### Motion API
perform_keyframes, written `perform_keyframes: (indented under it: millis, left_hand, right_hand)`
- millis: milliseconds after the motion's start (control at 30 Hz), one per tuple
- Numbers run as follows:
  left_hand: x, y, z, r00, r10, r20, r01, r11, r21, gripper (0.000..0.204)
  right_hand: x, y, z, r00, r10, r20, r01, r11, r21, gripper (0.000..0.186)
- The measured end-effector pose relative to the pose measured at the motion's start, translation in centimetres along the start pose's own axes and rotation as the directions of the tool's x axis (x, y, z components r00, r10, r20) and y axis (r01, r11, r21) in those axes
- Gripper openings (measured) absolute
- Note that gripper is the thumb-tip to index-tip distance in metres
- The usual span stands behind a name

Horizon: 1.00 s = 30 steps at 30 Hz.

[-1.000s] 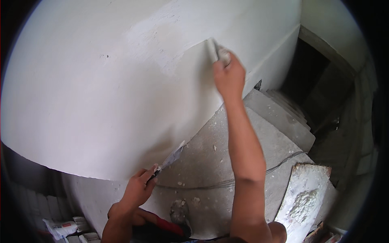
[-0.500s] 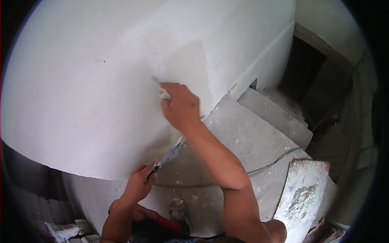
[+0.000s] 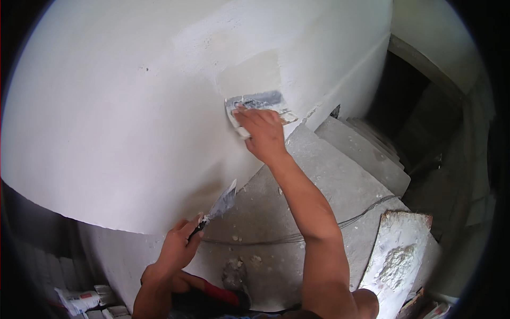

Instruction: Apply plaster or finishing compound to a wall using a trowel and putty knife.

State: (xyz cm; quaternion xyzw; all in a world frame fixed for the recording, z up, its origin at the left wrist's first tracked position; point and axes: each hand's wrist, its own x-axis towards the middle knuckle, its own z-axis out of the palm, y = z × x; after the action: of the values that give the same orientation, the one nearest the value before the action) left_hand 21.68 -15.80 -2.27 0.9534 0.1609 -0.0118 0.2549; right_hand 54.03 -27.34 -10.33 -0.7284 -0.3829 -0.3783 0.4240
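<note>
My right hand point(image 3: 264, 129) grips a plastering trowel point(image 3: 263, 99), its wide grey blade held against the white wall point(image 3: 122, 133). Wet plaster clings to the blade and the handle side. A damp, slightly darker patch point(image 3: 249, 73) shows on the wall just above the trowel. Lower down, my left hand point(image 3: 182, 239) is closed round the dark handle of a putty knife point(image 3: 223, 201). The knife's blade points up and to the right, smeared with plaster, near the bottom edge of the wall.
Concrete steps point(image 3: 361, 151) run down to the right beside the wall. A cable point(image 3: 350, 219) crosses the landing. At the lower right leans a board point(image 3: 396, 260) with a heap of wet plaster. A white bag point(image 3: 79, 300) lies at the lower left.
My right hand has moved right and slightly down along the wall, and the trowel has turned so its broad face shows. My left hand with the putty knife has barely moved.
</note>
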Motion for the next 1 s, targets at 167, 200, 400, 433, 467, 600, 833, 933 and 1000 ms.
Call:
perform_keyframes:
  millis: [167,200,400,433,467,600,833,933,1000]
  left_hand:
    - [-0.7,0.0,-0.4,1.0,0.0,0.012,0.0,1.0,-0.013,0.045]
    - [-0.8,-0.2,-0.6,1.0,-0.01,0.007,0.01,1.0,-0.013,0.045]
    - [-0.6,-1.3,-0.4,1.0,0.007,-0.028,-0.007,1.0,0.004,0.044]
    - [-0.4,-1.4,-0.4,1.0,-0.001,-0.03,0.001,1.0,0.004,0.044]
    - [-0.2,-1.4,-0.5,1.0,-0.013,-0.026,0.013,1.0,0.004,0.044]
    - [0.4,-1.6,-0.5,0.999,0.017,-0.037,-0.015,0.998,0.056,0.046]
    - [3.8,-1.5,0.9,0.903,-0.245,0.354,0.389,0.816,-0.427,0.041]
    - [7.1,-1.5,1.7,0.842,-0.122,0.526,0.42,0.76,-0.496,0.037]
    - [9.6,-0.8,3.9,0.775,-0.065,0.629,0.466,0.731,-0.498,0.035]
  right_hand:
    - [5.2,4.7,-5.1,0.805,0.566,-0.179,-0.505,0.811,0.294,0.045]
    - [7.1,4.7,-6.1,0.766,0.618,-0.174,-0.561,0.776,0.287,0.044]
    - [8.9,6.4,-3.6,0.699,0.714,-0.037,-0.66,0.665,0.35,0.039]
    - [8.6,4.4,-3.1,0.719,0.694,-0.042,-0.643,0.687,0.339,0.037]
    - [8.2,2.2,-2.5,0.755,0.655,-0.038,-0.607,0.719,0.339,0.037]
    - [6.4,-7.1,0.8,0.893,0.435,-0.116,-0.381,0.867,0.323,0.041]
    - [1.0,-5.9,-4.2,0.886,0.462,0.043,-0.435,0.794,0.425,0.042]
    - [-2.3,0.5,-10.0,0.778,0.627,0.045,-0.597,0.713,0.368,0.036]
    - [-3.5,3.8,-17.0,0.712,0.696,0.089,-0.701,0.712,0.043,0.035]
